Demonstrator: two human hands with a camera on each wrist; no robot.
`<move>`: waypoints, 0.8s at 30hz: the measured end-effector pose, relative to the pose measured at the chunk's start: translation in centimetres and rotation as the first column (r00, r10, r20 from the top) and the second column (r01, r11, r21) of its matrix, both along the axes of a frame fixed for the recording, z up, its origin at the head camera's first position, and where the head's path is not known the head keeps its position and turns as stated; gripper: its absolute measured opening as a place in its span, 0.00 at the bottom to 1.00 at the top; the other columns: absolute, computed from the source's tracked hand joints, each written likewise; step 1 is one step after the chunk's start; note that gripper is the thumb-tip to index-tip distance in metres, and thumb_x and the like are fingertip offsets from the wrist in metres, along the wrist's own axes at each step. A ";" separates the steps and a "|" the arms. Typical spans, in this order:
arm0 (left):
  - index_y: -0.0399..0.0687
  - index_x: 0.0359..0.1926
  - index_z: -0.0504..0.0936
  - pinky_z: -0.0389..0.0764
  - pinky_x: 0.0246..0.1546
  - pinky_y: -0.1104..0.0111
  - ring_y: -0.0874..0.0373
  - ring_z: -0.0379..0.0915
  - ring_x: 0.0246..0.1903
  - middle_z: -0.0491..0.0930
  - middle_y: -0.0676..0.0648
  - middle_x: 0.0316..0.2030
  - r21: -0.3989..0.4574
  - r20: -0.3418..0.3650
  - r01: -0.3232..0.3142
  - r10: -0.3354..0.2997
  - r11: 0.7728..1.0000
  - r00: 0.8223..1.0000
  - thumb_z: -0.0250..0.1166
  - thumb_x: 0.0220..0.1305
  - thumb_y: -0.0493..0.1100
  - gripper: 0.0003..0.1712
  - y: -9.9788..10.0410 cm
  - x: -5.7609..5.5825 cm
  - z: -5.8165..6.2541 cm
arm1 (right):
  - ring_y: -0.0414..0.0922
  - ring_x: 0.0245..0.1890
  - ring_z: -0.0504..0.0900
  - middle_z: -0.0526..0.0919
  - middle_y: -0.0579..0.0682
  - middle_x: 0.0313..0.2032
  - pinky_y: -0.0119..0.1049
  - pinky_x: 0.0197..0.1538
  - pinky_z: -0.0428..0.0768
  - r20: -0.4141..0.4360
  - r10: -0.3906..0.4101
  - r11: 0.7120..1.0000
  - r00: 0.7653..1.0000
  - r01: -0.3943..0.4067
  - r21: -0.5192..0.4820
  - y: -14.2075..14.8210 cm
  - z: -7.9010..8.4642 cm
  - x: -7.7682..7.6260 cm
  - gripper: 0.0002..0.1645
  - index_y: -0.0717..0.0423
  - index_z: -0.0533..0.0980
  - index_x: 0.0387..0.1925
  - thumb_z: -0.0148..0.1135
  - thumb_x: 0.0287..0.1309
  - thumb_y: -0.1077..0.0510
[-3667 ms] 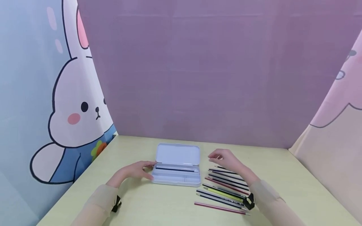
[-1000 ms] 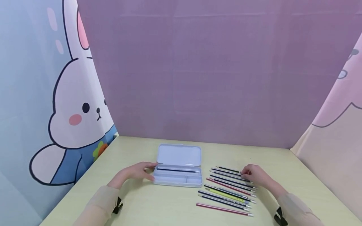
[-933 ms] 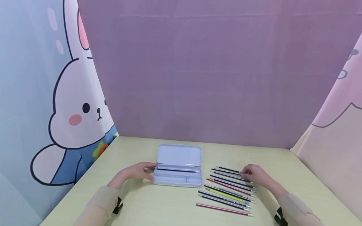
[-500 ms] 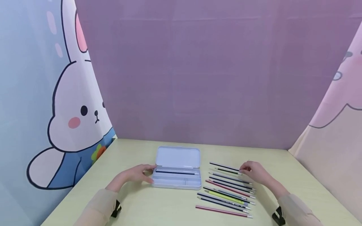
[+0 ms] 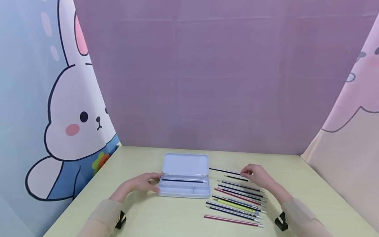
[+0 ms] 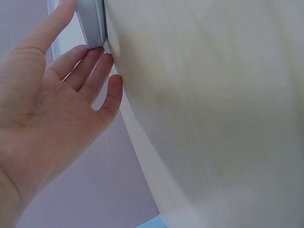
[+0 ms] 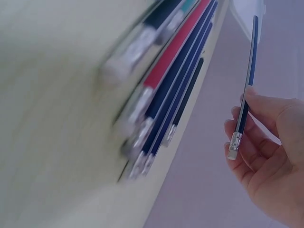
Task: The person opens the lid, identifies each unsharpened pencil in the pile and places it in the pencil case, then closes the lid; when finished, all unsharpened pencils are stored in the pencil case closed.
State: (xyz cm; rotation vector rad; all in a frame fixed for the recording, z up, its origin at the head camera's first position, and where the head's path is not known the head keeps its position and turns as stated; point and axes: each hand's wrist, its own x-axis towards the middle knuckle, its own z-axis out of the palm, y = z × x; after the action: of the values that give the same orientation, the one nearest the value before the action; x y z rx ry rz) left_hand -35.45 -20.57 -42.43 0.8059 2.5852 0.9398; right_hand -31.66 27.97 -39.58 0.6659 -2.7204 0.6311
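Observation:
A white pencil case (image 5: 186,164) lies on the table with its lid folded back, and one dark pencil (image 5: 183,180) rests in its rear compartment. My left hand (image 5: 143,182) touches the case's left end, the thumb at the front corner and the fingers farther back; in the left wrist view the fingers (image 6: 92,66) look fairly straight. My right hand (image 5: 257,174) pinches a dark blue striped pencil (image 7: 251,61) near its eraser end, between thumb and fingers. This pencil is held above the table, its other end pointing left toward the lid.
Several pencils lie in a loose row right of the case, eraser ends to the right. Among them are a short dark pencil (image 5: 237,178), a yellow pencil (image 5: 237,205) and a red one (image 5: 232,221) nearest the front. A purple cloth (image 5: 192,82) hangs behind the table.
My right hand went from the case's right side to the far end of the row, took hold of a dark blue pencil, lifted it and carried it left. The left hand stayed at the case.

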 end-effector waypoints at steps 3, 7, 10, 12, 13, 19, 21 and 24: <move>0.41 0.67 0.64 0.60 0.62 0.42 0.40 0.62 0.61 0.68 0.37 0.62 -0.003 0.014 -0.010 0.010 1.000 1.000 0.70 0.53 0.52 0.44 0.0 0.1 0.0 | 0.31 0.26 0.73 0.80 0.41 0.27 0.27 0.29 0.74 -0.002 0.019 1.000 1.000 -0.019 -0.005 -0.8 0.0 -0.1 0.03 0.54 0.82 0.32 0.64 0.55 0.60; 0.41 0.67 0.64 0.59 0.62 0.42 0.42 0.62 0.61 0.68 0.38 0.62 -0.003 0.020 -0.018 0.018 1.000 1.000 0.71 0.51 0.54 0.45 0.2 0.2 0.1 | 0.31 0.27 0.74 0.80 0.40 0.27 0.27 0.30 0.75 -0.007 0.039 0.999 0.999 -0.039 -0.012 -1.9 0.1 -0.2 0.03 0.54 0.82 0.33 0.63 0.56 0.59; 0.40 0.67 0.64 0.59 0.62 0.42 0.42 0.62 0.61 0.68 0.38 0.62 -0.002 0.010 -0.017 0.017 1.000 1.000 0.71 0.50 0.54 0.46 0.2 0.2 0.2 | 0.32 0.27 0.74 0.80 0.40 0.27 0.27 0.31 0.76 -0.014 0.052 0.999 0.999 -0.052 -0.015 -2.6 0.3 -0.3 0.03 0.52 0.82 0.33 0.63 0.56 0.59; 0.40 0.67 0.64 0.59 0.62 0.42 0.42 0.62 0.61 0.68 0.37 0.62 -0.001 0.010 -0.020 0.020 1.000 1.000 0.71 0.50 0.54 0.46 0.3 0.2 0.2 | 0.32 0.27 0.74 0.79 0.40 0.27 0.27 0.31 0.76 -0.015 0.063 0.998 0.998 -0.064 -0.016 -3.2 0.4 -0.4 0.03 0.52 0.82 0.33 0.63 0.56 0.59; 0.41 0.67 0.64 0.59 0.62 0.42 0.42 0.62 0.61 0.68 0.38 0.62 -0.003 0.009 -0.023 0.023 1.000 1.000 0.71 0.50 0.54 0.46 0.3 0.2 0.2 | 0.32 0.27 0.74 0.79 0.39 0.27 0.27 0.31 0.76 -0.012 0.070 0.997 0.997 -0.070 -0.018 -3.5 0.5 -0.5 0.03 0.52 0.82 0.33 0.63 0.57 0.59; 0.41 0.67 0.64 0.60 0.62 0.43 0.42 0.63 0.61 0.68 0.38 0.62 -0.016 0.003 -0.028 0.028 0.999 1.000 0.71 0.51 0.53 0.45 0.4 0.1 0.2 | 0.31 0.27 0.73 0.79 0.39 0.27 0.27 0.31 0.75 0.001 0.116 0.992 0.993 -0.116 -0.041 -5.8 0.9 -1.0 0.03 0.52 0.82 0.33 0.63 0.57 0.58; 0.40 0.67 0.63 0.60 0.62 0.43 0.42 0.62 0.61 0.67 0.37 0.62 -0.018 0.001 -0.026 0.026 1.000 1.000 0.71 0.51 0.52 0.45 0.3 0.2 0.2 | 0.31 0.27 0.73 0.79 0.39 0.27 0.26 0.30 0.75 0.005 0.124 0.991 0.992 -0.124 -0.043 -6.6 1.1 -1.1 0.03 0.52 0.82 0.33 0.63 0.57 0.58; 0.39 0.67 0.63 0.60 0.62 0.43 0.41 0.63 0.61 0.68 0.37 0.62 -0.015 -0.001 -0.017 0.017 1.000 1.000 0.70 0.52 0.52 0.45 0.3 0.3 0.3 | 0.31 0.26 0.72 0.79 0.40 0.27 0.26 0.30 0.75 0.005 0.142 0.989 0.990 -0.141 -0.049 -7.7 1.4 -1.3 0.03 0.53 0.82 0.32 0.64 0.56 0.59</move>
State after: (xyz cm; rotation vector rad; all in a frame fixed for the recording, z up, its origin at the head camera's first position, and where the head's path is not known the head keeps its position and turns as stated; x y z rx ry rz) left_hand -35.14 -20.28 -42.11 0.7815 2.6011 0.9235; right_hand -32.96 20.28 -38.21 0.8516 -2.6730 0.7316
